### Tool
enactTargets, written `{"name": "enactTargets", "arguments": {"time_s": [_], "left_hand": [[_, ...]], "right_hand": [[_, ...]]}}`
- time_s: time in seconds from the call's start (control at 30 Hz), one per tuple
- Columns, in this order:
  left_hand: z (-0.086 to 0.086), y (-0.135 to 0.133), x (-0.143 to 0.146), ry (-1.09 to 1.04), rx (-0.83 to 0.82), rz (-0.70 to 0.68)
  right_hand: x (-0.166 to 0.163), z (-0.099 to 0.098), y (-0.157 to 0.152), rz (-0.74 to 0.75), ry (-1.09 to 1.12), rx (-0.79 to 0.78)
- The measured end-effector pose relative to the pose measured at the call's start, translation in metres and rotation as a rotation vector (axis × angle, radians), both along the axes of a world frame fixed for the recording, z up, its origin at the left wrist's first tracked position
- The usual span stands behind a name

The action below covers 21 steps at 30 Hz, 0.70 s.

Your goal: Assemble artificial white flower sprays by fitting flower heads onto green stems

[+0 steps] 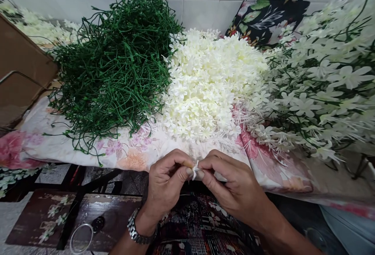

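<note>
In the head view, a small white artificial flower piece with thin prongs is held between my fingertips, just past the table's front edge. My left hand, with a metal watch on its wrist, pinches it from the left between thumb and forefinger. From the other side, the thumb and forefinger of my right hand close on it too. Right beyond my hands lies a heap of loose white artificial blossoms. Thin white stamens are scattered at that heap's near right side. Fingertips partly hide the held piece.
A tall heap of green plastic stems lies left on the floral tablecloth. Finished-looking white flower sprays crowd the right side. A cardboard box stands far left, a black floral bag at the back. Below left is a brown board.
</note>
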State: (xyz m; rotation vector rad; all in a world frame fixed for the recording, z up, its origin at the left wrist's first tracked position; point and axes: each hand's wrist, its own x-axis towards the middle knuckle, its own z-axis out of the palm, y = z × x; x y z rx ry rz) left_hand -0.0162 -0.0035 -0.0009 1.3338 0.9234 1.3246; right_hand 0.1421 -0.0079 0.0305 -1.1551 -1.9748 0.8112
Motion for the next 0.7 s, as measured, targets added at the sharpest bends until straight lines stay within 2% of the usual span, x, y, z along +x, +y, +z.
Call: {"name": "enactTargets", "arguments": {"time_s": [0.2,0.33,0.43,0.53,0.63,0.7], "left_hand": [[0.010,-0.001,0.007,0.184,0.122,0.070],[0.010,0.000,0.010,0.202,0.090,0.064],[0.012,0.002,0.009,0.209,0.064,0.038],[0.018,0.001,0.005,0.247,0.129,0.043],[0.021,-0.002,-0.009,0.328,0.234,0.152],[0.020,-0.004,-0.027,0.443,0.291,0.304]], "right_hand": [[-0.004,-0.007,-0.002,-0.056,-0.066,0.150],[-0.002,-0.008,0.003,-0.057,-0.052,0.213],[0.002,-0.010,0.006,0.008,-0.021,0.194],[0.007,-0.014,0.007,0.064,0.020,0.122],[0.011,-0.018,0.006,0.038,0.060,0.103],[0.012,-0.020,0.005,-0.025,0.064,0.144]]}}
